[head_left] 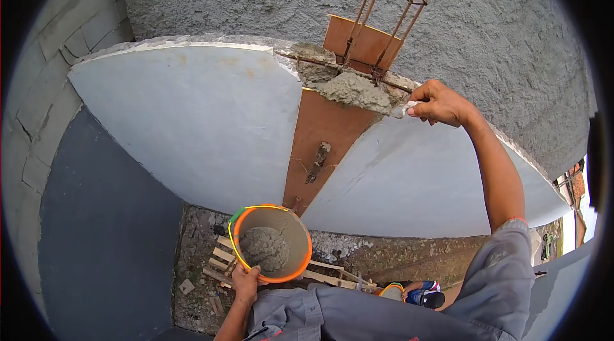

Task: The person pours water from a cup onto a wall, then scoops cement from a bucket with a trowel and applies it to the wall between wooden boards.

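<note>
Upper centre: right hand (440,103) grips trowel (400,111), blade pointing left into mortar (350,90); left hand (246,282) grips bucket (273,243) below.

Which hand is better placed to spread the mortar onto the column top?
Right. The right hand holds the trowel, loaded with mortar, at the formwork; the left hand grips the bucket rim.

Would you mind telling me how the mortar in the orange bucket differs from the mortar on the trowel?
The grey mortar in the orange-rimmed bucket lies low in a heap inside the bucket, gripped at the rim by the left hand. The grey mortar on the trowel spreads flat and high, by the rusty rebar cage, with the right hand holding the trowel. Both look wet, grey and coarse.
</note>
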{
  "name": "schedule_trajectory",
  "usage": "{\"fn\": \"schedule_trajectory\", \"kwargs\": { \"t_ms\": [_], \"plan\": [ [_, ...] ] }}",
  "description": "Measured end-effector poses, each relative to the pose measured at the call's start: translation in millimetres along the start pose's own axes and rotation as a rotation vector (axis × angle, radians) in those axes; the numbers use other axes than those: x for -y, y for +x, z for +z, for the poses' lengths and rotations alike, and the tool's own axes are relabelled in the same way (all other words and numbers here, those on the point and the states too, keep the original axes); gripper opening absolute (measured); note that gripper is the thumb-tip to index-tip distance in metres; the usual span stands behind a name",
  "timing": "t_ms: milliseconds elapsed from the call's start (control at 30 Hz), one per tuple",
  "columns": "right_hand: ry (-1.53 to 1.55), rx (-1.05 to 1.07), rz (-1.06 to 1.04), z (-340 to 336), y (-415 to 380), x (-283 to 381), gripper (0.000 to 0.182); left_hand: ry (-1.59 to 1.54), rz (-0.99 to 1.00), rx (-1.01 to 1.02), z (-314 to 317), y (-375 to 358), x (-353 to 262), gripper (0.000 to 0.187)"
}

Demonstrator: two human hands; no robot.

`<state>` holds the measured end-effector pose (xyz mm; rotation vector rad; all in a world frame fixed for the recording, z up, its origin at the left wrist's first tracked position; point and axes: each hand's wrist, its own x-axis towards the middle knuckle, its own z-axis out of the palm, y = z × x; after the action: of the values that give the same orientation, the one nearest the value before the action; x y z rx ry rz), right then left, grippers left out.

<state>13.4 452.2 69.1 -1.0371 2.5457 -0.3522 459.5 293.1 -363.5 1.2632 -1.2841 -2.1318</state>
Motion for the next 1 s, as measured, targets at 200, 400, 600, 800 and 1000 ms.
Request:
{"fn": "schedule_trajectory", "kwargs": {
  "t_ms": [200, 400, 600, 800, 1000],
  "plan": [
    [-0.051, -0.009, 0.024, -16.4, 34.3, -16.2, 0.028, -0.032, -0.036, -0.022, -2.4, -2.0, -2.8, 0.013],
    [-0.026, -0.051, 0.029, -16.3, 39.6, -38.2, 0.021, -0.007, -0.033, -0.031, -0.7, -3.6, -2.4, 0.014],
    [0.011, -0.044, 0.063, -16.5, 26.3, -31.5, 0.027, -0.019, -0.028, -0.052, 6.0, -2.7, -7.4, 0.012],
    [-0.209, -0.25, -0.053, 4.9, -1.9, -21.1, 0.023, 0.023, -0.029, -0.032, 9.0, -0.1, -3.5, 0.013],
    [-0.455, -0.047, -0.268, 150.0, -29.0, 1.8, 0.03, 0.06, -0.071, -0.009, 25.0, -2.1, -15.1, 0.009]
  ]
}}
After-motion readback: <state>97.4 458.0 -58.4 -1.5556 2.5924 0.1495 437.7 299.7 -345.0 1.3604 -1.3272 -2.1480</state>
